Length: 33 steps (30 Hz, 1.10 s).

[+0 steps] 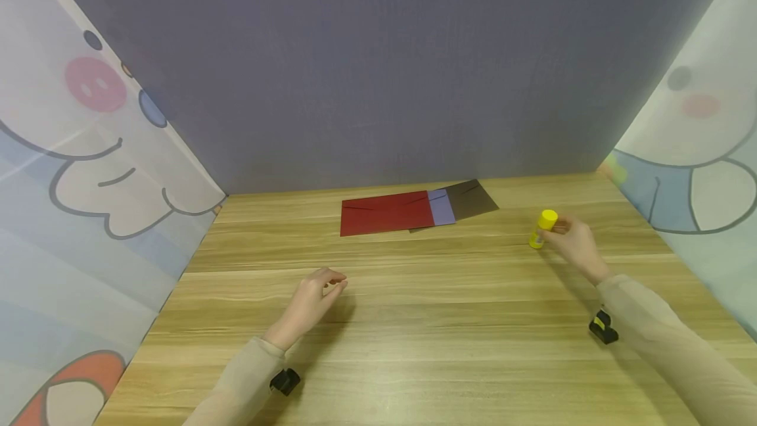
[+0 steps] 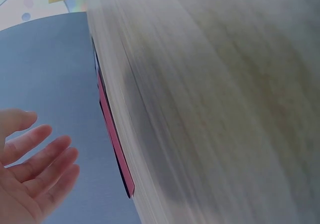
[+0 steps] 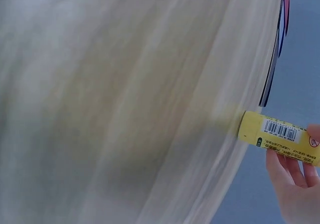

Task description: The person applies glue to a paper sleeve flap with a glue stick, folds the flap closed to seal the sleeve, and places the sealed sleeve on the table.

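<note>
A yellow glue stick [image 1: 545,223] stands upright at the right of the table, its cap on top. My right hand [image 1: 575,246] grips it between thumb and fingers; the right wrist view shows the barcode label of the glue stick [image 3: 282,131]. Whether its base touches the table I cannot tell. My left hand [image 1: 311,299] hovers over the table at left of centre, holding nothing, its fingers relaxed and slightly bent. Farther back lie a red envelope [image 1: 386,213], a lavender envelope [image 1: 442,208] partly under it, and a dark brown envelope [image 1: 471,200], overlapping in a row.
The wood-grain table [image 1: 426,347] ends at a grey upright panel [image 1: 390,71] behind the envelopes. Cartoon-printed sheets hang at the left [image 1: 89,169] and right [image 1: 704,169]. Each sleeve carries a small black wrist device.
</note>
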Each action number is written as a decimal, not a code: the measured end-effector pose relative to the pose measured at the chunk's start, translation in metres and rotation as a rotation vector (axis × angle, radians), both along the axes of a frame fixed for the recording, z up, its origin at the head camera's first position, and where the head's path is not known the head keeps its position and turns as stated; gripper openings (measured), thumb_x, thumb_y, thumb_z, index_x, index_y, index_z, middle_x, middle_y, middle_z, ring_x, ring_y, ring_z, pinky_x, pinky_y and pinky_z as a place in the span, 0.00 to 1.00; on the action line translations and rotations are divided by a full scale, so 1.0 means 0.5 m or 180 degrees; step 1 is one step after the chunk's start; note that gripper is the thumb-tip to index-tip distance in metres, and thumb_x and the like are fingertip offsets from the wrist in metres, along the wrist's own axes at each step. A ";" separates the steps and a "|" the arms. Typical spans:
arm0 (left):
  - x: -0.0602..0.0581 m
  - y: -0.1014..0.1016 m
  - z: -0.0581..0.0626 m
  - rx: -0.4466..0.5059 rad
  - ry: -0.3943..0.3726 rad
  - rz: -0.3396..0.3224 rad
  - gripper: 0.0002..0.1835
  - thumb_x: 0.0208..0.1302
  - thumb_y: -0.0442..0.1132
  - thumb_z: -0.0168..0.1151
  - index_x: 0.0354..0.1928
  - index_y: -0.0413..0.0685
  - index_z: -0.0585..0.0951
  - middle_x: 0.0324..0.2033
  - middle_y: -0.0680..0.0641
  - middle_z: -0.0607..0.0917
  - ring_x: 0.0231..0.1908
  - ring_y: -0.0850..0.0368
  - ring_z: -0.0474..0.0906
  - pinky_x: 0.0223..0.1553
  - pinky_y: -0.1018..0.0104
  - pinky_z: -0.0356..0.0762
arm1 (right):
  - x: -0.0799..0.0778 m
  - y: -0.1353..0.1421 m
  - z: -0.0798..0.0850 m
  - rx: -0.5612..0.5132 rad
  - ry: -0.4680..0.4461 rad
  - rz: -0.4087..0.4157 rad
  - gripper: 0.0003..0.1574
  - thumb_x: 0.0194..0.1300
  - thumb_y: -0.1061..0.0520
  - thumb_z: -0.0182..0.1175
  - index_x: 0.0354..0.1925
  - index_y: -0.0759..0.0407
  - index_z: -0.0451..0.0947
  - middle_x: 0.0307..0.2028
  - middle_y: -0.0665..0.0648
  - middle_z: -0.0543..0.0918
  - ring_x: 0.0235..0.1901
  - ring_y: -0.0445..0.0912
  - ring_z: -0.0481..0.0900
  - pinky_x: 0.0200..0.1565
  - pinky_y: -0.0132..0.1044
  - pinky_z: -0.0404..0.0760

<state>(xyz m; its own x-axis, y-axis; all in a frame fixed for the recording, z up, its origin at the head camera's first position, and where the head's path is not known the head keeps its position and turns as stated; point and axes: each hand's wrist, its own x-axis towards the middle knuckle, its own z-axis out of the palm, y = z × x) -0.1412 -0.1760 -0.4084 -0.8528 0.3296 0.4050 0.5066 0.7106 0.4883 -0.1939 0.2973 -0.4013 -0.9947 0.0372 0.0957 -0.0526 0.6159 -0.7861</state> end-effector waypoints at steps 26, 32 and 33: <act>-0.005 0.005 0.001 -0.0100 0.0040 -0.0047 0.05 0.53 0.33 0.62 0.32 0.39 0.81 0.28 0.49 0.81 0.32 0.55 0.77 0.33 0.62 0.77 | 0.027 -0.002 0.011 -0.0119 -0.0070 0.0037 0.41 0.65 0.53 0.48 0.60 0.81 0.43 0.52 0.85 0.57 0.50 0.74 0.61 0.47 0.61 0.67; -0.009 0.009 0.010 -0.0179 0.0014 0.0010 0.05 0.55 0.34 0.61 0.34 0.40 0.80 0.31 0.47 0.81 0.35 0.53 0.77 0.37 0.62 0.77 | 0.060 -0.021 0.041 -0.0299 0.0065 -0.0247 0.44 0.64 0.52 0.48 0.63 0.77 0.37 0.55 0.84 0.51 0.53 0.75 0.55 0.49 0.65 0.62; -0.010 0.010 0.012 -0.0180 0.0010 0.0021 0.06 0.55 0.35 0.61 0.34 0.40 0.80 0.32 0.47 0.81 0.36 0.53 0.78 0.37 0.61 0.77 | 0.063 -0.024 0.042 -0.0301 0.0124 -0.0320 0.44 0.64 0.53 0.49 0.63 0.75 0.39 0.56 0.82 0.52 0.53 0.73 0.56 0.49 0.61 0.65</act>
<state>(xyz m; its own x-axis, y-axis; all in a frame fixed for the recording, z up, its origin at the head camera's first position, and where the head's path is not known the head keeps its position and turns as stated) -0.1463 -0.1710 -0.4027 -0.8538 0.3464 0.3887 0.5032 0.7404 0.4457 -0.1626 0.2852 -0.3805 -0.9811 0.1470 0.1255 -0.0260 0.5429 -0.8394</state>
